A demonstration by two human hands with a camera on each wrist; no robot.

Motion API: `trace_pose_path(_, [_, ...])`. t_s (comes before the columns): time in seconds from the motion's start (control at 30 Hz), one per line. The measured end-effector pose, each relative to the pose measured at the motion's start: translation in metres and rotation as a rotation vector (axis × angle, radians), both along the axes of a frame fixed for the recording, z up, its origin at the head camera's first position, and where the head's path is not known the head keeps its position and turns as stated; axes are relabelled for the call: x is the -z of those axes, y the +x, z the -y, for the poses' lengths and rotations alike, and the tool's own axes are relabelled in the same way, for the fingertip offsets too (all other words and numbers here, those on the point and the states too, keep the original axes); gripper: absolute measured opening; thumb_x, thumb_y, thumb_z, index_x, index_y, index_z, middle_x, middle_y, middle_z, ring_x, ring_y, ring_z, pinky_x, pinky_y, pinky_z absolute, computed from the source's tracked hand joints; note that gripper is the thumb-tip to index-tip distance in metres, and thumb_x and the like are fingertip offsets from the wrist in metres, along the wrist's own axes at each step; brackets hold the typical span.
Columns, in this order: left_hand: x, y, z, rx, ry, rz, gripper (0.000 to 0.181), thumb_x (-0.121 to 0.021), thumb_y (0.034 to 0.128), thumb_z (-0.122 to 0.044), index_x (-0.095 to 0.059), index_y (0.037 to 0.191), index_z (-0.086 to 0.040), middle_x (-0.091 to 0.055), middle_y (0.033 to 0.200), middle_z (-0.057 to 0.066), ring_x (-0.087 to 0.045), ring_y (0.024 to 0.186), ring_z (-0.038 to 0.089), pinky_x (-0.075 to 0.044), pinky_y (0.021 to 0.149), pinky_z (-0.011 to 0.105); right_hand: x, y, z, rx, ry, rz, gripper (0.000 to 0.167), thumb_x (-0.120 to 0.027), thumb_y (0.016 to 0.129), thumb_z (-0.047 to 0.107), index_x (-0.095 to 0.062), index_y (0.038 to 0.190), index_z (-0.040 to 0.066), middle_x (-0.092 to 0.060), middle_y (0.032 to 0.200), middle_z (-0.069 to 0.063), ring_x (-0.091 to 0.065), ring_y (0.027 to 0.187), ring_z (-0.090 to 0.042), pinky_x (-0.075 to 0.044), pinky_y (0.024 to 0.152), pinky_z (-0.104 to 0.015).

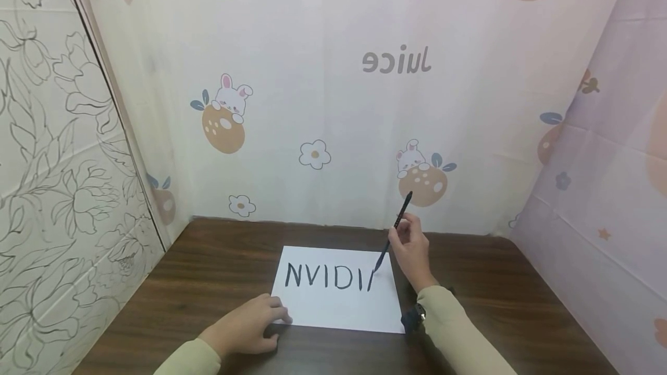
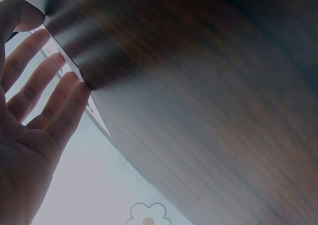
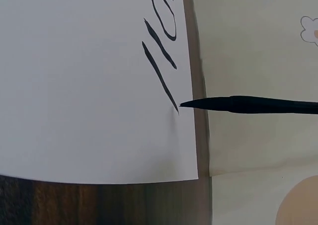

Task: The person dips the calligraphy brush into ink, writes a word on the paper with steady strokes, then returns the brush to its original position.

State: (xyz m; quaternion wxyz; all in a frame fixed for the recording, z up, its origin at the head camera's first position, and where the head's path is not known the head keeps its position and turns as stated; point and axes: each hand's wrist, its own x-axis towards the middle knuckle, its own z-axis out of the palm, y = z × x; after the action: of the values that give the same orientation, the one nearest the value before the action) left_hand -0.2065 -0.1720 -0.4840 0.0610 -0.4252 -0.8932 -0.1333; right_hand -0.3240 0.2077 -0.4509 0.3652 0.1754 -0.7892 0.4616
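My right hand (image 1: 413,252) pinches a thin black writing brush (image 1: 383,254), its shaft leaning up and to the right. In the right wrist view the brush tip (image 3: 191,104) is at the upper end of a slanted black stroke (image 3: 160,77), on or just above the paper; I cannot tell which. The white sheet of paper (image 1: 339,310) bears black lettering (image 1: 318,276) that reads "NVIDI", followed by that slanted stroke. My left hand (image 1: 250,324) rests at the sheet's lower left corner with fingers loosely bent. Its fingertips (image 2: 82,88) touch the paper's edge.
The paper lies on a dark brown wooden table (image 1: 208,259). Behind it hangs a pale printed curtain (image 1: 323,97), with a flower-patterned panel (image 1: 68,132) at left and another curtain (image 1: 599,190) at right. A small black device (image 1: 413,318) is at my right wrist.
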Motion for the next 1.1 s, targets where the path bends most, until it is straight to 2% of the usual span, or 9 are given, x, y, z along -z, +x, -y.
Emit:
trace_pose_path(0.17, [0.002,-0.0007,0.0009,0.013,0.012,-0.021,0.029,-0.076,0.0766,-0.019,-0.072,0.105,-0.017,-0.06,0.099,-0.011,-0.053,0.089,0.005,-0.049,0.078,0.025,0.0016,-0.001,0.0004,0.015,-0.01,-0.006,0.033,-0.062,0.093,0.003,-0.051,0.124,0.005,-0.061,0.09,-0.005,-0.059,0.079,-0.016,-0.045,0.075,-0.007])
trace_pose_path(0.37, [0.0017,-0.0011,0.0008,0.013,0.014,-0.016,0.029,-0.076,0.0763,-0.019,-0.072,0.105,-0.017,-0.06,0.098,-0.012,-0.053,0.089,0.005,-0.049,0.078,0.025,0.0036,-0.0017,0.0004,0.013,-0.023,0.002,0.032,-0.062,0.094,0.003,-0.051,0.124,0.005,-0.061,0.09,-0.006,-0.06,0.081,-0.015,-0.045,0.079,-0.007])
trace_pose_path(0.67, [0.0013,-0.0007,0.0011,0.016,0.017,-0.023,0.028,-0.076,0.0762,-0.019,-0.072,0.104,-0.017,-0.06,0.098,-0.011,-0.053,0.089,0.006,-0.049,0.078,0.025,0.0071,-0.0027,0.0008,0.022,-0.017,0.009,0.034,-0.063,0.093,0.002,-0.051,0.125,0.002,-0.061,0.091,-0.007,-0.059,0.083,-0.016,-0.044,0.081,-0.006])
trace_pose_path(1.1, [0.0026,-0.0011,0.0011,0.028,0.025,-0.04,0.029,-0.076,0.076,-0.019,-0.072,0.105,-0.017,-0.06,0.098,-0.011,-0.053,0.088,0.005,-0.049,0.077,0.025,0.0082,-0.0007,0.0004,0.027,-0.004,0.023,0.032,-0.065,0.094,0.004,-0.053,0.124,0.003,-0.061,0.09,-0.006,-0.059,0.082,-0.016,-0.044,0.079,-0.006])
